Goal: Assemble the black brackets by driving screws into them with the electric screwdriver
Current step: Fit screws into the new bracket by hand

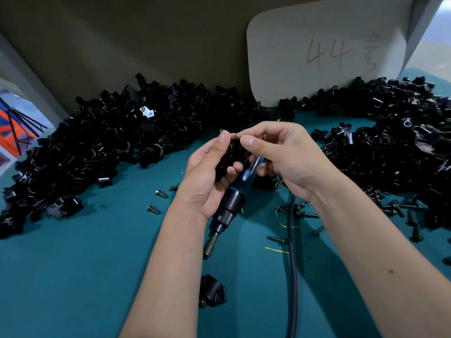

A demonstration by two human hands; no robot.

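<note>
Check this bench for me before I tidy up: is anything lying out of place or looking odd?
Loose screws are scattered on the green mat, and one black bracket lies alone near the front edge, apart from the piles. The electric screwdriver lies flat beneath both hands.

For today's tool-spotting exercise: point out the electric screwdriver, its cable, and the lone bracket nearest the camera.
electric screwdriver [233, 200]: head view, on its black collar below the blue body.
cable [292, 276]: head view, midway along the dark cord.
lone bracket [212, 290]: head view, on its black body.
</note>
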